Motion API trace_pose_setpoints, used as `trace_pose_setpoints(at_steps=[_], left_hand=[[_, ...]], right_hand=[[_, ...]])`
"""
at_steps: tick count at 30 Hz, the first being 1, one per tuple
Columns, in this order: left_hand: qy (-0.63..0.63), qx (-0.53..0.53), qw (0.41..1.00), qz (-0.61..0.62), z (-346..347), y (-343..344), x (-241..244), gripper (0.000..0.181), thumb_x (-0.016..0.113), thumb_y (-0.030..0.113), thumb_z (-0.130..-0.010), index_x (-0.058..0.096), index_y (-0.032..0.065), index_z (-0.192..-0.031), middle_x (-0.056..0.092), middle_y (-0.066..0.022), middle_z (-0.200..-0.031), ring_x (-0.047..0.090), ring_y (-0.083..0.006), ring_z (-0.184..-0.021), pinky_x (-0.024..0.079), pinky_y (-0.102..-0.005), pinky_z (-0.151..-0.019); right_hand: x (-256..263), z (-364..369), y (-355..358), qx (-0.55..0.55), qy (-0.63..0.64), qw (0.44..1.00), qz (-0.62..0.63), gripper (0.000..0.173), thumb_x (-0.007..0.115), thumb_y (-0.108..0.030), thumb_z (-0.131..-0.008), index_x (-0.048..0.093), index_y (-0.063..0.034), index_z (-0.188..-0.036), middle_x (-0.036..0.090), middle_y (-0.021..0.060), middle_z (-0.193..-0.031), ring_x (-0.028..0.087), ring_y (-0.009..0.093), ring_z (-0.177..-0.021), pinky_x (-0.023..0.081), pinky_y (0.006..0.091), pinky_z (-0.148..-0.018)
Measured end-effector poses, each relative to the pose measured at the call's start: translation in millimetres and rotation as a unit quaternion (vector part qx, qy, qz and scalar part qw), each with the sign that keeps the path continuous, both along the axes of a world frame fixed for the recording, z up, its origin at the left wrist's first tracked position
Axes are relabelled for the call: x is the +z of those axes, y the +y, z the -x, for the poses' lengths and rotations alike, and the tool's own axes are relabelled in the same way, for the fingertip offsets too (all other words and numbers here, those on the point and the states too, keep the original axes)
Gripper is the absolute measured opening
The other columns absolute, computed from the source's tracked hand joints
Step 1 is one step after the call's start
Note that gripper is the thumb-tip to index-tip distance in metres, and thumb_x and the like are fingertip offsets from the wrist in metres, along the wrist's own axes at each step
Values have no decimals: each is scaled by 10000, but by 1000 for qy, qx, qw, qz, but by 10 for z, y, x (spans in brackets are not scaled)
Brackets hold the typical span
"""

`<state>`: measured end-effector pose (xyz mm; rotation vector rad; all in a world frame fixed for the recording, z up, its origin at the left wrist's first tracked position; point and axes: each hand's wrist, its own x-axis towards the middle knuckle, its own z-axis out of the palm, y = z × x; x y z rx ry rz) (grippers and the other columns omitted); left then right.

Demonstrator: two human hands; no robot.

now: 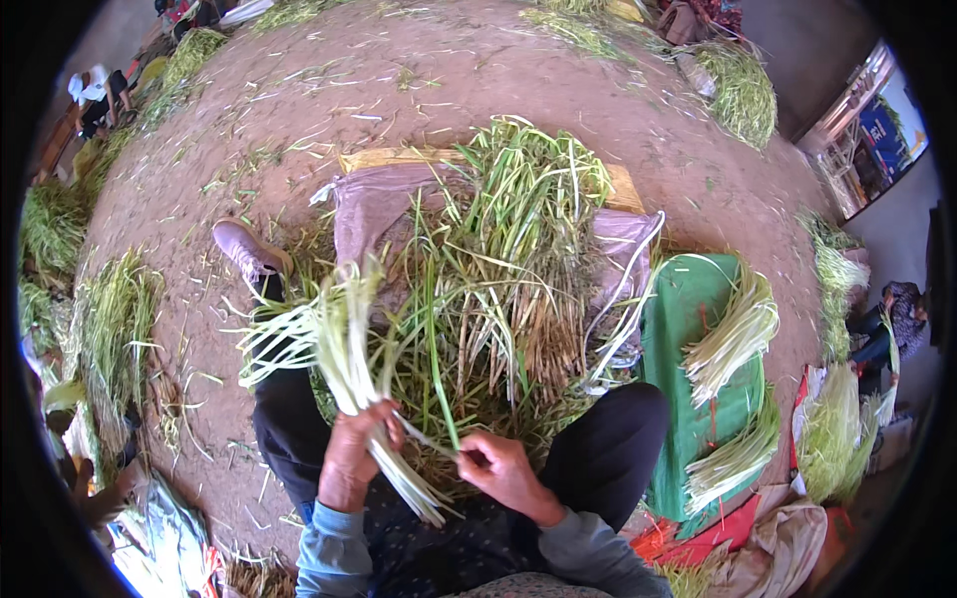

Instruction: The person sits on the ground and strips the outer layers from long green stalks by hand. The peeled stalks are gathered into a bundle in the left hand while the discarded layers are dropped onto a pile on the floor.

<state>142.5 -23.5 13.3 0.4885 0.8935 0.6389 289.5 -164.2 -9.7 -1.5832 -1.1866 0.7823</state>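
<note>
My left hand (359,451) grips a bunch of long pale stalks (345,359). Their leafy tops fan out up and to the left, slightly blurred, and the cut-looking ends point down over my lap. Between the fingertips of my right hand (499,469) is a long green leaf (441,366), stretching up toward the heap. A thin pale strand runs between the two hands. Before me lies a large heap of untrimmed leafy stalks (534,202) with brownish lower ends, partly over a purple woven sack (366,205). Loose leaves and trimmings (419,389) cover the ground between my legs.
On the right, two bundles of pale stalks (733,329) (736,448) rest on a green woven sack (673,321). More stalks (112,344) lie at the left. Several people (97,93) sit around the edges. Leaf scraps litter the brown floor (299,105).
</note>
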Motion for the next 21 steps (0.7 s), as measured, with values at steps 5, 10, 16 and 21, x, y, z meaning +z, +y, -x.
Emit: trace_pose_setpoints(at_steps=[5, 10, 16, 21], left_hand=[[-2, 44, 996, -74, 335, 269, 106, 238, 649, 145, -733, 534, 26, -903, 571, -95, -782, 550, -176, -612, 438, -282, -456], [1, 27, 996, -84, 367, 263, 104, 204, 634, 153, -747, 541, 12, -861, 584, -129, -739, 568, -197, -585, 448, -296, -460], [41, 41, 993, -98, 435, 223, 178, 178, 623, 129, -751, 560, -2, -854, 612, -137, -730, 574, -183, -529, 462, -278, -435], [73, 81, 981, -162, 503, 282, 105, 145, 585, 101, -776, 556, 1, -877, 625, -153, -770, 574, -160, -556, 441, -242, -452]], right_hand=[[-9, -412, -459, 29, -295, 932, 209, 118, 589, -158, -721, 511, -71, -706, 552, 97, -613, 558, 276, -543, 433, 359, -458], [171, -188, 35, -6, -181, 982, 51, 271, 617, -183, -768, 520, -60, -988, 592, 125, -800, 589, 275, -613, 451, 365, -507], [67, 412, 898, 176, -9, 979, -103, 226, 571, -179, -820, 526, -41, -993, 594, 92, -679, 573, 200, -532, 432, 346, -486], [51, 293, 457, 88, 181, 979, 13, 99, 544, -114, -851, 524, -18, -844, 482, 8, -516, 464, 69, -418, 361, 223, -375]])
